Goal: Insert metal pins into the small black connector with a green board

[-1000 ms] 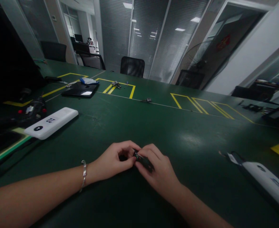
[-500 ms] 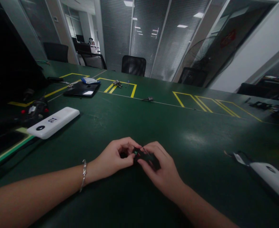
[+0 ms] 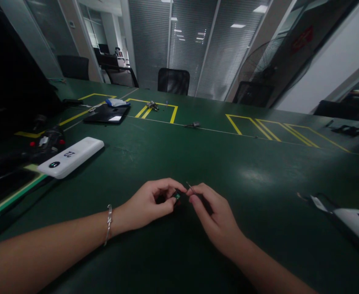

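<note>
Two hands, one small dark part above a green tabletop

The small dark part sits in the left hand, its fingers closed on it in a pinch. It looks blocky, with black edges and a green face carrying tiny pale marks (too small to make out). Just beside it, the fingers of the right hand grip a thin rod, its tip angled up and away. A silvery bracelet rings the left wrist.

Bare green tabletop spreads beyond the fingers, giving both hands room forward. To the left, well apart, lies a white case marked 22; at the right edge, a second white case is partly cut off by the view. Farther off rest a small metal piece, a flat black device with a blue-and-white packet at its far edge, and yellow outlines. Past the tabletop's far edge stands a black chair.
</note>
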{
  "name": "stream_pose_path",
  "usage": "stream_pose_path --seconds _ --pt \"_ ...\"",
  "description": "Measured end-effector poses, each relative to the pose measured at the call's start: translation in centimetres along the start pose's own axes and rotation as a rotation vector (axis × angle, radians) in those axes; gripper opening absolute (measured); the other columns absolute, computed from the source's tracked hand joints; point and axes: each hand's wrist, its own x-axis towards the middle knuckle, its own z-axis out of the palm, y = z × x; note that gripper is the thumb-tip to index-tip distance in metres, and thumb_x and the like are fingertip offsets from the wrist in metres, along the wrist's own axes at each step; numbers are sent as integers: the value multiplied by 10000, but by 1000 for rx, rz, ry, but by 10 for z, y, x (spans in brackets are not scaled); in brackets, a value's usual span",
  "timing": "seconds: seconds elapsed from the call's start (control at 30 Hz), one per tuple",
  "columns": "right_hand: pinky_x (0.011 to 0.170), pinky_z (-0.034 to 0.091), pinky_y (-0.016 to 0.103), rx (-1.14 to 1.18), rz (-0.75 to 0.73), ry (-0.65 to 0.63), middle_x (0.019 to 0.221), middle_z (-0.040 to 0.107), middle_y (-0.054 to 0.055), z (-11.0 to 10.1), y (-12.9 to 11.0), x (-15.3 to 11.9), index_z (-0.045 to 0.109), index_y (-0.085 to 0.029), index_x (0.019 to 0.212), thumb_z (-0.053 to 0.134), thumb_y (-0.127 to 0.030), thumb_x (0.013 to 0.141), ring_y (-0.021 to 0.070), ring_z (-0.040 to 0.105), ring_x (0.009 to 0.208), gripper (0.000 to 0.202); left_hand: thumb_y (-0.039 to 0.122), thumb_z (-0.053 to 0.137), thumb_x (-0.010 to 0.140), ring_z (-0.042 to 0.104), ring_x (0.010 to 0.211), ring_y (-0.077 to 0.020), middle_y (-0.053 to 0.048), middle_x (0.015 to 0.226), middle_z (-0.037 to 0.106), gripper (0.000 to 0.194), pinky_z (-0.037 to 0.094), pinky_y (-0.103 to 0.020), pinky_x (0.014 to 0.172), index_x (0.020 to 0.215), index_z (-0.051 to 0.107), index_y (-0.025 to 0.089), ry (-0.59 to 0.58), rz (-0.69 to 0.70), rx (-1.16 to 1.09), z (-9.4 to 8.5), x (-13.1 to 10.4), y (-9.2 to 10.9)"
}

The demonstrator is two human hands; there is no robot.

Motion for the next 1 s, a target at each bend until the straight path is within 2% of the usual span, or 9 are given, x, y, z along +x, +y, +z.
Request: stream_pose_path --seconds 0.1,0.2,0.37,0.5,0.63,0.73,1.0 --pt "719 466 288 -22 4 16 919 608 45 0 2 0 608 -214 1037 452 -181 952 175 591 835 181 143 528 862 560 760 -153 -2 820 557 312 481 -297 716 1164 585 195 11 9 0 0 1 0" --pt "726 466 288 -43 29 25 943 611 49 -1 2 -1 610 -215 1051 457 -184 952 178 594 852 185 146 541 863 564 820 -161 -35 978 608 347 479 -297 744 1203 569 212 37 23 20 -1 1 1" --pt "679 453 280 -104 67 29 890 608 35 -3 0 0 637 -211 972 461 -217 960 168 587 788 177 178 508 914 552 989 -197 -62 1186 546 392 475 -333 836 1295 540 265 45 54 65 -4 0 1" --pt "642 439 276 -166 76 -4 844 608 30 -4 0 1 660 -198 882 470 -219 951 162 583 749 203 184 497 928 554 937 -182 -63 1153 536 382 480 -317 799 1301 538 255 49 38 72 -4 -1 2" --pt "622 430 272 -221 81 -20 813 614 26 -3 0 1 672 -196 864 487 -226 937 159 582 724 201 157 504 922 570 964 -183 -52 1122 585 311 479 -317 830 1221 561 221 56 19 -5 -2 -2 4" --pt "608 418 270 -255 75 -26 792 613 21 -2 1 1 677 -196 865 486 -229 934 154 577 703 206 140 498 926 582 1002 -185 -48 1100 603 257 471 -321 880 1156 595 201 60 50 13 -2 -3 4" --pt "603 407 264 -265 69 -23 785 614 13 -1 3 -1 673 -201 870 487 -235 936 144 573 685 201 131 581 894 578 1083 -194 -65 1145 600 258 466 -330 954 1135 650 193 72 134 120 -4 0 3"
